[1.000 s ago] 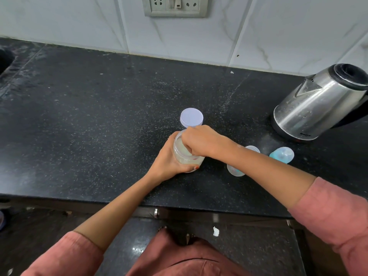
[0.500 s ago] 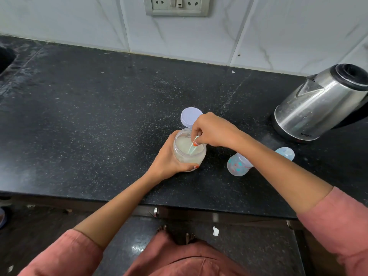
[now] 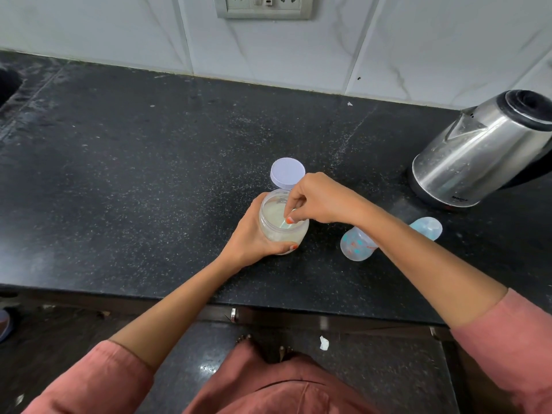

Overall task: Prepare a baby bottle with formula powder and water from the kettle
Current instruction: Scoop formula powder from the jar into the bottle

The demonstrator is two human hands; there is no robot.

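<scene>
A clear jar of pale formula powder (image 3: 279,231) stands open on the black counter (image 3: 134,180). My left hand (image 3: 254,237) wraps around the jar's left side. My right hand (image 3: 316,198) reaches into the jar's mouth and pinches a small light scoop (image 3: 285,224) that dips into the powder. The jar's lilac lid (image 3: 287,171) lies flat just behind the jar. A clear baby bottle (image 3: 355,245) with coloured prints stands open to the right, partly hidden by my right forearm. Its blue-tinted cap (image 3: 427,228) lies further right. The steel kettle (image 3: 478,156) sits at the far right.
A white tiled wall with a socket panel (image 3: 264,6) runs behind the counter. A dark sink edge (image 3: 7,85) shows at the far left. The counter's front edge crosses below my forearms, with dark floor beneath.
My right hand, which covered the jar's mouth a second ago, has lifted and now holds the scoop inside the jar. The bottle is more exposed. My left hand kept its hold.
</scene>
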